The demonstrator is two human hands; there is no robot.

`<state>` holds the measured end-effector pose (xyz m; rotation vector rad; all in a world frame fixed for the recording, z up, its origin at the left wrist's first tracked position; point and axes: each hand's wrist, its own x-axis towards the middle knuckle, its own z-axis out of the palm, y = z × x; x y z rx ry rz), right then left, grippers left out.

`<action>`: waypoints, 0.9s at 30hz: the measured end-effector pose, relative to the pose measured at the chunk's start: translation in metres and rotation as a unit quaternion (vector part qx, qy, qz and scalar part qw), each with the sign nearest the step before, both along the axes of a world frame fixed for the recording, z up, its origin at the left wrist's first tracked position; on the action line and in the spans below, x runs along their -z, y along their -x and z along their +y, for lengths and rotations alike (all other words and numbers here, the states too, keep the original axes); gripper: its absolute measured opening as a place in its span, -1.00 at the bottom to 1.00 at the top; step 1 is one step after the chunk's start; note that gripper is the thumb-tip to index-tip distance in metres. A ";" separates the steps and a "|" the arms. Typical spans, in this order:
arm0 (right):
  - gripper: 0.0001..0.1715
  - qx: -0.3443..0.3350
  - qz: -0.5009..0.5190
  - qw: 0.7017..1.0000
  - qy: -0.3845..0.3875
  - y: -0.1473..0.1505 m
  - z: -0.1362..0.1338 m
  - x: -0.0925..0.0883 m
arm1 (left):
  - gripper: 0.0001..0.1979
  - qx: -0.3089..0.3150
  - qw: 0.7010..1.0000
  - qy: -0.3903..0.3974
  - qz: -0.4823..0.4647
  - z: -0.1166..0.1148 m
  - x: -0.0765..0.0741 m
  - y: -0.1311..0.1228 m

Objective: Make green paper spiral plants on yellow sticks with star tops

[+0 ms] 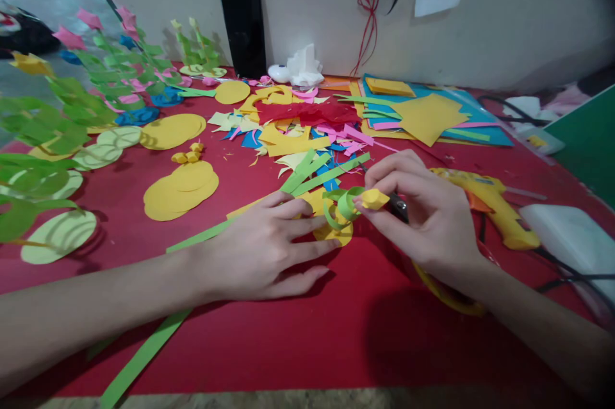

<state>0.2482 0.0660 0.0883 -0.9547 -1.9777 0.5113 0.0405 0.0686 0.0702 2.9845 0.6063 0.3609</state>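
My right hand [425, 207] pinches a small yellow folded-paper bud [375, 199] between thumb and fingertips. A curled green paper strip [350, 204] hangs just left of the bud and looks joined to it. Below the curl lies a yellow paper disc [344, 236] on the table, with the fingertips of my left hand [278, 243] at its edge. That hand lies flat, palm down, its fingers spread. Long green paper strips [202, 237] run under my left hand and forearm. Scissors [400, 207] with dark blades lie behind my right fingers, partly hidden.
Colourful paper scraps [298, 120] are heaped mid-table. Yellow discs [180, 194] and finished paper flowers [110, 69] stand at left. A yellow glue gun [500, 204] lies at right with its cable. A black phone-like slab [243, 21] leans on the wall. Blue sheets [490, 130] lie behind.
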 end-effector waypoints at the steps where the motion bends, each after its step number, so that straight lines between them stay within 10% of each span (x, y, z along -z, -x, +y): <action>1: -0.82 -0.001 0.001 1.000 -0.001 0.000 0.000 0.000 | -0.67 0.000 1.000 0.005 0.007 0.000 0.000 0.000; 27: -0.83 0.008 0.015 1.000 0.023 0.000 0.002 0.003 | -0.37 0.051 0.996 0.056 0.038 0.009 0.005 0.006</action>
